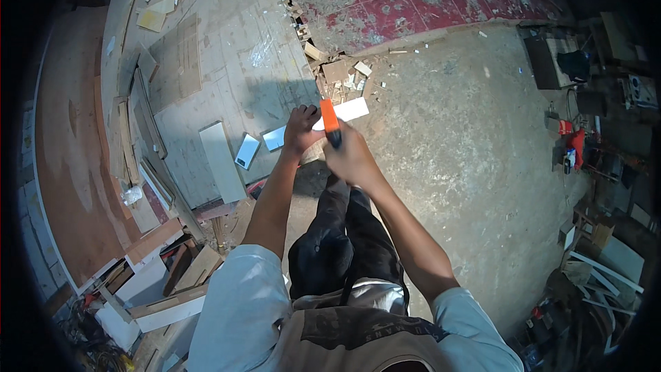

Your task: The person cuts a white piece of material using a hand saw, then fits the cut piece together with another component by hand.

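Near the middle of the frame, your right hand [351,157] is closed around an orange-and-black tool [330,122], its orange part pointing toward the top of the frame. Your left hand [301,128] is just beside it, fingers bent at a white strip [351,109] that runs behind both hands; whether those fingers grip the strip or only rest on it, you cannot tell from here.

Close by on your left, a small white rectangular thing with a dark patch [247,151] lies near the strip's left end, and a long pale board [222,162] lies beyond it. Just above your hands, small wood offcuts [358,81] are scattered at the platform's edge. Farther up and left you have a thin square panel [177,62] and some yellowish pieces [153,19], with narrow lengths of timber [127,139] along the platform's left side. Mixed boards [169,310] crowd the lower left, near your left sleeve, and a large reddish-brown sheet [72,124] fills the left edge.

The pale wooden platform [227,41], scuffed and lined, takes up the upper left. To your right spreads a stained grey floor [468,145], meeting worn red tiling [420,0] at the top. A dark cabinet-like box [542,62], a red item [577,148] and heaped scrap [602,279] line the dim right side.
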{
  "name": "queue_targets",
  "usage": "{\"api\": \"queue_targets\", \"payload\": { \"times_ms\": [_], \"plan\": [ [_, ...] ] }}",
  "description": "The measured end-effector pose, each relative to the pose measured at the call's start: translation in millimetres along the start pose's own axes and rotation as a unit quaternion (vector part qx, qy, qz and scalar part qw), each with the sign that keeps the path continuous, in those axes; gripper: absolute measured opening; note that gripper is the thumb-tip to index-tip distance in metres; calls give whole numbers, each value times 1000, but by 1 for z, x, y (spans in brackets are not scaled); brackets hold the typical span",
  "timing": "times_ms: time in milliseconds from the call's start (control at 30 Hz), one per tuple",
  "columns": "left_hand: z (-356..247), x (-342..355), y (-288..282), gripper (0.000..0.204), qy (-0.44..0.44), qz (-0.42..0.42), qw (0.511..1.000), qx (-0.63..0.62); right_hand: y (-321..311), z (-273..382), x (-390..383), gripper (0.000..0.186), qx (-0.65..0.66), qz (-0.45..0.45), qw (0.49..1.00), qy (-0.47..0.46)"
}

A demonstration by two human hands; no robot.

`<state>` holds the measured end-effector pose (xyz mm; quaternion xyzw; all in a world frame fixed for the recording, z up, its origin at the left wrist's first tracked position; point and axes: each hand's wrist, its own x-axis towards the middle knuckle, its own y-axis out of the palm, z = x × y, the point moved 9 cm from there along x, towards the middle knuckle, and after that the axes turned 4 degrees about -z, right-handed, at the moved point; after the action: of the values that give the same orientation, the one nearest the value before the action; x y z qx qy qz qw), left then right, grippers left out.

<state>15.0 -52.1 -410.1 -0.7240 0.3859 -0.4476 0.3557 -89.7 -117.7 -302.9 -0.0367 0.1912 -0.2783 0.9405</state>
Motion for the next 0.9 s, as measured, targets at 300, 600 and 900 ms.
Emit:
{"api": "queue_targets", "payload": {
  "times_ms": [300, 600, 900],
  "plan": [
    [7, 1, 11, 59, -1, -9, 1000, 21, -4, -10, -3, 29, -37, 2, 998, 44],
    [9, 0, 11, 53, -16, 5, 1000, 27, -7, -7, -17, 30, -28, -16, 999, 10],
    [16, -6, -4, 53, -22, 10, 999, 49, -8, 20, -77, 41, -4, 20, 1000, 2]
  ]
}}
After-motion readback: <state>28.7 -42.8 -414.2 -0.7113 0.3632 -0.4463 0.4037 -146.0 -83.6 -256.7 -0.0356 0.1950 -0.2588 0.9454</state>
